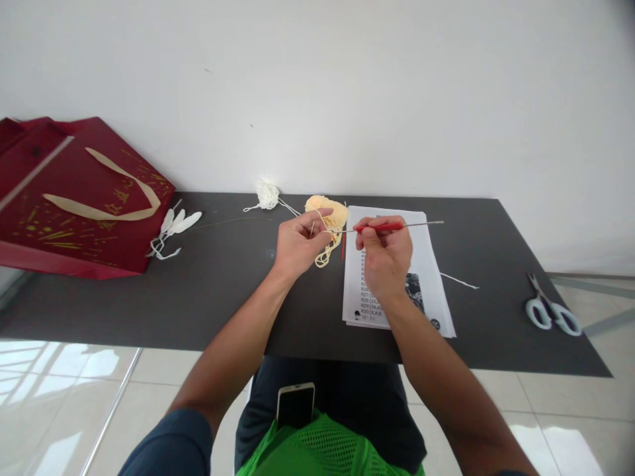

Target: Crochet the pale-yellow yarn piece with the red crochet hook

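My right hand [384, 254] is closed around a crochet hook [397, 226] with a red grip and a thin metal shaft that points left towards my other hand. My left hand [297, 243] pinches pale yellow yarn [325, 254], which hangs in loops below the fingers. Both hands hover above the dark table [223, 291], a short gap apart. Behind them lies a peach-yellow ball of yarn [330, 208]. Under my right hand rests a printed sheet of paper [426, 277] with lines of text.
A red gift bag [74, 198] with gold print lies at the far left. White leaf-shaped pieces [176, 225] and a small white yarn bundle [268, 195] sit near the wall. Scissors [550, 307] with pale handles lie at the right edge. A phone [295, 403] rests on my lap.
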Motion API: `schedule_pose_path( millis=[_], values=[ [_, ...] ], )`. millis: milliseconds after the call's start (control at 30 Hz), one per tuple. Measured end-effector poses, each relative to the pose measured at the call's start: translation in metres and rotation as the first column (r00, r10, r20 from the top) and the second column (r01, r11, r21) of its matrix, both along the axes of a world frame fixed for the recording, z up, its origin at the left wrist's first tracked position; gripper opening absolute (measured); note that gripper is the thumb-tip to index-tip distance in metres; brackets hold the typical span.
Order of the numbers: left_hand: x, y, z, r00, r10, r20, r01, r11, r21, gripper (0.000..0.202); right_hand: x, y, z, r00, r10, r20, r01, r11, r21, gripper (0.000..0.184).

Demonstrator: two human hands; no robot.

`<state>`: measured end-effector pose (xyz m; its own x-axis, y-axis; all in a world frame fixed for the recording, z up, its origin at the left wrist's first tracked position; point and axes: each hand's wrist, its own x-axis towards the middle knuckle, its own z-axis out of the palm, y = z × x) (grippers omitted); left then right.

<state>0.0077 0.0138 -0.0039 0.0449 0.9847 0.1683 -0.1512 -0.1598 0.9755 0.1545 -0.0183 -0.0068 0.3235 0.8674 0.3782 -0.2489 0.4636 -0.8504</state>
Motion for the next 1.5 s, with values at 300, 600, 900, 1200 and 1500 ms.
schedule_pose_path(
  millis=[300,600,900,1200,1500],
  values=[
    [-0.004,0.003,-0.002,0.99,-0.102,0.099,0.105,0.994,-0.027,0.035,0.003,0.002,0.006,0.979,0.08,-0.189,-0.095,0.993,-0.075,0.02],
    [-0.002,-0.001,0.0,0.996,-0.044,0.072,0.045,0.999,-0.015,0.014,-0.002,0.004,0.004,0.928,0.123,-0.352,-0.203,0.959,-0.199,0.017],
    [-0.002,0.0,-0.003,0.994,0.008,0.105,-0.011,1.0,0.026,0.013,-0.018,0.0,0.002,0.913,0.098,-0.396,-0.208,0.947,-0.243,0.017],
    [0.002,0.001,-0.002,0.993,0.01,0.117,-0.01,1.0,0.002,0.037,-0.021,0.001,-0.001,0.909,0.07,-0.412,-0.199,0.939,-0.279,0.02],
    [0.002,0.0,-0.004,0.986,0.031,0.161,-0.03,1.0,-0.009,0.028,-0.022,0.001,-0.003,0.909,0.072,-0.41,-0.195,0.943,-0.268,0.017]
  ],
)
